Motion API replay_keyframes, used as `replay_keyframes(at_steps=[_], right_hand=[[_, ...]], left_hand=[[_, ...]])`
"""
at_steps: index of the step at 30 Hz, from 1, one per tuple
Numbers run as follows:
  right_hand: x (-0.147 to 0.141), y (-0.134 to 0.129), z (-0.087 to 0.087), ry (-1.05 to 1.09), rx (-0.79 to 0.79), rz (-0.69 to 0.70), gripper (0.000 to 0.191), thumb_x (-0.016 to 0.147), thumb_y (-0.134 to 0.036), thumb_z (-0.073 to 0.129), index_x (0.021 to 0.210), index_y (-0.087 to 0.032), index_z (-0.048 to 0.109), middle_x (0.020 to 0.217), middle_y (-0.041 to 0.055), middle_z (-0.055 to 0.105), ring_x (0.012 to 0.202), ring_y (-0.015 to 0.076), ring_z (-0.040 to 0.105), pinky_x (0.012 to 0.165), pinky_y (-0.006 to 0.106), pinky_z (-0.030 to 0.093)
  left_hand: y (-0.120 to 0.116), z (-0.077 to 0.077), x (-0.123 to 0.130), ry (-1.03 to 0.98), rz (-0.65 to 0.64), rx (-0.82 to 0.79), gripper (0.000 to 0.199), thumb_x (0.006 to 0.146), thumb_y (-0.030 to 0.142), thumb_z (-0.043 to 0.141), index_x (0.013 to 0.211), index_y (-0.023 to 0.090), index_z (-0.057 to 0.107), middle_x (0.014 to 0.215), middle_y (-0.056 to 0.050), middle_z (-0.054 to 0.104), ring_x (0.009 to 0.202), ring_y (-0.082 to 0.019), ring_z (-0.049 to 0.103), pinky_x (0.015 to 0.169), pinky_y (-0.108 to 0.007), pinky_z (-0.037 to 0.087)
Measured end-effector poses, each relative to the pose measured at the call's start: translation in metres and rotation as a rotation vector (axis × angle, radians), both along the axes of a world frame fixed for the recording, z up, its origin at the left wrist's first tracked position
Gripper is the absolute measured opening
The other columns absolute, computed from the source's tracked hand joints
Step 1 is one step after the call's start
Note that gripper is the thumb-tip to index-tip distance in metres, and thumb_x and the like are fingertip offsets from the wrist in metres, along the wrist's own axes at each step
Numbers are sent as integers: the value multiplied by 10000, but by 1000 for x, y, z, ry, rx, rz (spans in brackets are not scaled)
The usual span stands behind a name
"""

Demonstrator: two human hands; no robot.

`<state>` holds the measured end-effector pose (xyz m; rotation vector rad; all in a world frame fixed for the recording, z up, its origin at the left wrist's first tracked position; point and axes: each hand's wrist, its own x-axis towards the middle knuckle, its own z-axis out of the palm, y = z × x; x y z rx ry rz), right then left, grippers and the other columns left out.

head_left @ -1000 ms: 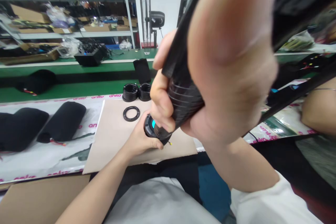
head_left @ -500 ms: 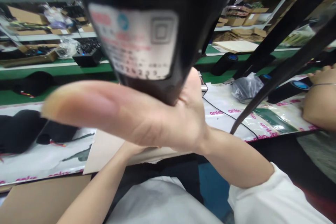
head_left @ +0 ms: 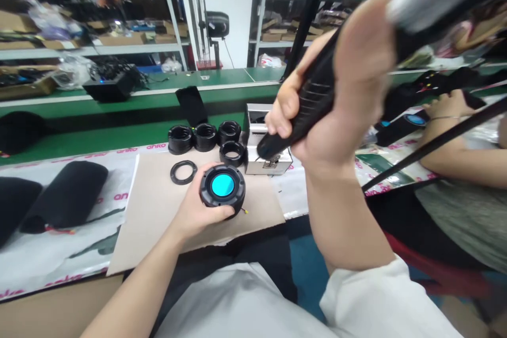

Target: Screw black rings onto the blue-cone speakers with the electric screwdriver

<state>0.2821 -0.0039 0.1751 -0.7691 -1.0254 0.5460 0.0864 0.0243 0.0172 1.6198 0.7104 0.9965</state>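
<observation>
My left hand (head_left: 194,206) holds a round black speaker end (head_left: 222,187) with a cyan centre, its fingers curled under the rim. My right hand (head_left: 340,84) is raised and grips a black electric screwdriver (head_left: 312,105) by its ribbed handle. The tool's tip (head_left: 265,150) points down, above a small silver metal box (head_left: 269,156) and not touching the speaker end. Several black ribbed rings (head_left: 205,137) stand on the far edge of a beige cardboard sheet (head_left: 154,216), and a flat black ring (head_left: 183,172) lies on the sheet.
Black cylindrical sleeves (head_left: 63,195) lie on a white printed sheet (head_left: 75,259) to the left. A co-worker's hand (head_left: 447,111) rests on a black speaker (head_left: 400,127) at the right. Black cords (head_left: 428,142) cross the right side. Behind stand a green bench (head_left: 130,100) and stocked shelves (head_left: 91,21).
The screwdriver has left the speaker end and risen to the upper right in my right hand. The speaker end now faces up in my left hand. The view has shifted, showing the silver box.
</observation>
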Motion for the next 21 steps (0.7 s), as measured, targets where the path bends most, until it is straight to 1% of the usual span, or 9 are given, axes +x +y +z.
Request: replay_keyframes(at_steps=[2,4,7,10,14,17,19,21], right_hand=[[24,19,-18,11,103,-133,563,760,-753,807,642,-264,553,481,-54,443,364,109,380,333,311,276],[43,36,-36,23,84,-188,535,782,-745,789,682,-266,573,481,-55,481,353,118,396,311,305,281],[56,49,-57,32,32,-206,460,847,-666,773,739,-264,576,492,-65,515,333,120,419,302,283,306],[55,53,-67,33,8,-191,441,854,-595,798,724,-265,536,478,-77,503,318,118,416,296,270,299],[55,53,-74,0,3,-144,460,884,-591,774,699,-259,515,475,-73,492,317,118,420,294,266,301],[57,47,-73,-4,-96,-67,467,865,-582,797,677,-246,533,478,-60,501,323,124,441,292,262,308],[53,38,-64,32,-142,-32,463,854,-591,796,677,-242,548,481,-54,515,326,128,445,292,264,322],[43,27,-47,94,-81,-9,431,876,-581,758,700,-240,563,489,-55,519,334,123,438,303,267,342]], left_hand=[[0,0,0,2,-1,11,888,624,529,969,1347,200,570,1353,-160,689,1272,-390,676,1068,-487,559],[0,-1,0,-2,11,26,873,624,529,964,1332,200,573,1320,-154,702,1234,-383,695,1036,-478,573],[0,-2,-1,8,24,46,861,637,534,956,1337,205,578,1309,-146,707,1204,-375,711,1009,-470,586],[0,-2,-1,6,17,41,855,649,556,945,1342,212,581,1294,-138,713,1174,-371,724,973,-462,601],[1,-1,-2,13,17,49,858,643,567,946,1337,212,588,1294,-139,715,1179,-373,720,975,-462,601],[0,-1,-2,13,22,47,861,647,567,945,1341,207,583,1305,-144,709,1199,-373,710,1001,-467,591],[0,-1,-1,18,22,47,858,651,567,942,1340,202,585,1316,-150,701,1220,-381,698,1018,-474,583],[0,0,-1,22,18,50,861,641,574,943,1331,200,590,1317,-153,697,1228,-390,691,1022,-479,580]])
